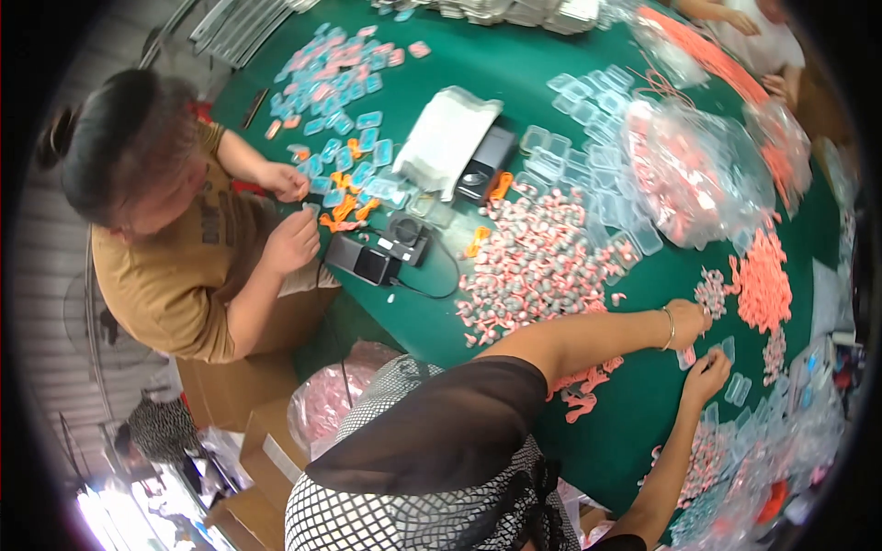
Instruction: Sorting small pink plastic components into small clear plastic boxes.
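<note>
My left hand (687,323), with a bangle at its wrist, reaches to the edge of a small heap of grey and pink pieces (710,292). Its fingers are closed; what they hold, if anything, is hidden. Just below it is a small case with pink contents (686,357). My right hand (706,375) is closed on a small clear plastic case (729,348), partly hidden by the fingers. Another clear case (738,389) lies beside it. A heap of coral-pink soft pieces (764,280) is beyond both hands.
A large pile of pink-and-grey pieces (542,262) covers the mid-table. Behind it lie clear cases (602,161) and a stuffed plastic bag (703,174). Black devices (363,260) with a cable stand left. A co-worker (175,230) handles small items beside blue cases (367,119). Another person (763,41) sits far right.
</note>
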The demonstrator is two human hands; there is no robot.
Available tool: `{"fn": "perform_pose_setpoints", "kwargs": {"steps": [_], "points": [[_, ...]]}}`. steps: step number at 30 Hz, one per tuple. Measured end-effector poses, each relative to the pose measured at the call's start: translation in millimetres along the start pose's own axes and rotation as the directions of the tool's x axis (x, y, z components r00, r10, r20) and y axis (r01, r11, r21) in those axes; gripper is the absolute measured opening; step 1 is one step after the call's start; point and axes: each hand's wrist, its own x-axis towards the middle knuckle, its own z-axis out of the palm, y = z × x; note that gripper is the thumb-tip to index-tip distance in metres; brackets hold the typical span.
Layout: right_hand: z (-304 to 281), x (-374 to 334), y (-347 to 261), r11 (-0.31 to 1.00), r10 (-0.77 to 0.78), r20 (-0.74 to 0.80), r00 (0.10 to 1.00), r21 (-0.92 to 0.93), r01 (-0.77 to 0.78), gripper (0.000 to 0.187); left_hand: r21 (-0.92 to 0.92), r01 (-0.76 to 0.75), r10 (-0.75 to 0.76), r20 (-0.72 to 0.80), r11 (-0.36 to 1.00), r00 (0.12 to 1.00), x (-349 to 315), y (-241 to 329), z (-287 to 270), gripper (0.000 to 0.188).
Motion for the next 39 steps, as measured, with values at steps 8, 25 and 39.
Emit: {"fn": "perform_pose_setpoints", "kwargs": {"steps": [8,25,39], "points": [[9.9,2.7,-10.1,0.995,0.02,-0.069,0.997,-0.098,-0.026,0.013,-0.28,0.182,-0.204,-0.053,0.943,0.977,-4.3,-18.6,-6.5,0.011],[15.6,2.9,-4.7,0.985,0.002,-0.026,1.0,-0.171,-0.006,0.012,-0.346,0.093,-0.157,-0.164,0.933,0.974,-16.4,-19.1,1.5,0.015],[22.5,25.2,-54.8,0.987,0.052,-0.118,0.992,-0.143,-0.069,0.009,-0.196,0.011,-0.061,-0.25,0.981,0.966,-33.2,-43.5,-29.6,0.015]]}}
